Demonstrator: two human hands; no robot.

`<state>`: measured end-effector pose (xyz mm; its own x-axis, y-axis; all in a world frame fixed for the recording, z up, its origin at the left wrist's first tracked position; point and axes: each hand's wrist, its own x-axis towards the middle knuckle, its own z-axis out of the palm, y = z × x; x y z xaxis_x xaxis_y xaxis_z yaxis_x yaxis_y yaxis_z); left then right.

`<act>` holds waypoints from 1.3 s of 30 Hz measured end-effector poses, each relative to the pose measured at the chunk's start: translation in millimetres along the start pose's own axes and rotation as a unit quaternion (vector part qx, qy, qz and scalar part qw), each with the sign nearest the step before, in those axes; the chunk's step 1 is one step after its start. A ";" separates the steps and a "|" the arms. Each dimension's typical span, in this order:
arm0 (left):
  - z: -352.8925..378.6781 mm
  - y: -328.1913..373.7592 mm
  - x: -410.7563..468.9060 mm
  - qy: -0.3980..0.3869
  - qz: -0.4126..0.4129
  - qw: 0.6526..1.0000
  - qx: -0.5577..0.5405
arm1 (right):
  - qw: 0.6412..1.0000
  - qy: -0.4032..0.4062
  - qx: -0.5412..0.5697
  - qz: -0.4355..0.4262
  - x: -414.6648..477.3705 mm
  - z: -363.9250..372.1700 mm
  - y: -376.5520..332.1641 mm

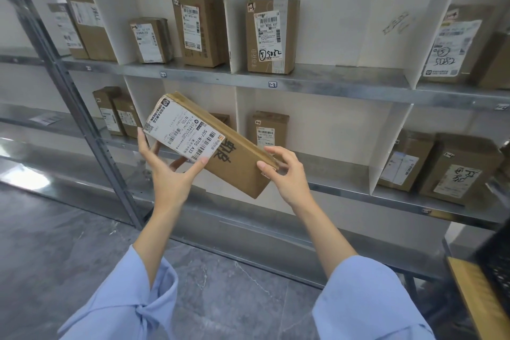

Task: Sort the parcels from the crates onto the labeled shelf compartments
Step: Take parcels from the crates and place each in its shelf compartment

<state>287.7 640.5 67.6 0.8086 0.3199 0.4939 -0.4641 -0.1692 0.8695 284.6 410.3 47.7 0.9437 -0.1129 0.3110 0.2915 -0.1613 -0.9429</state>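
Note:
I hold a brown cardboard parcel (220,152) with a white shipping label and black handwriting, tilted, in front of the lower shelf. My left hand (168,171) grips its label end from below, thumb on the label. My right hand (287,171) pinches its lower right corner. The metal shelf (331,80) has white dividers and small tags, one reading 1-2 (163,74) and another 1-3 (272,84). Behind the parcel, a compartment of the lower shelf holds one small box (269,130).
Several labeled boxes stand in the upper compartments, such as one marked 5082 (271,36). More boxes fill the right compartments (447,168). A black crate (496,262) sits on a wooden surface (477,298) at the lower right. A grey upright post (82,124) stands left.

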 end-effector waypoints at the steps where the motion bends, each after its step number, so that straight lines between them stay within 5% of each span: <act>1: -3.1 -3.0 2.6 0.006 0.001 1.000 0.000 | 1.000 0.010 0.011 0.005 -0.2 0.0 -1.2; 9: -13.6 -9.8 3.0 0.029 -0.003 0.999 0.015 | 0.988 0.127 0.066 0.048 2.1 -5.4 -2.8; 16: -25.5 -15.3 -3.7 0.017 -0.033 0.993 0.110 | 0.986 0.106 0.126 0.030 9.6 -8.3 -6.8; 25: -28.1 -31.4 -20.2 0.012 -0.126 0.984 0.127 | 0.998 0.045 0.038 -0.018 21.3 -8.6 -16.5; 39: -16.8 -45.4 -37.4 -0.079 -0.221 0.967 0.098 | 0.988 0.089 -0.064 -0.112 46.7 -13.1 -37.5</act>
<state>272.5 651.9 9.5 0.9647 0.2573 0.0562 0.0041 -0.2279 0.9737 315.7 398.2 99.2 0.8123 -0.2291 0.5364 0.4563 -0.3233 -0.8290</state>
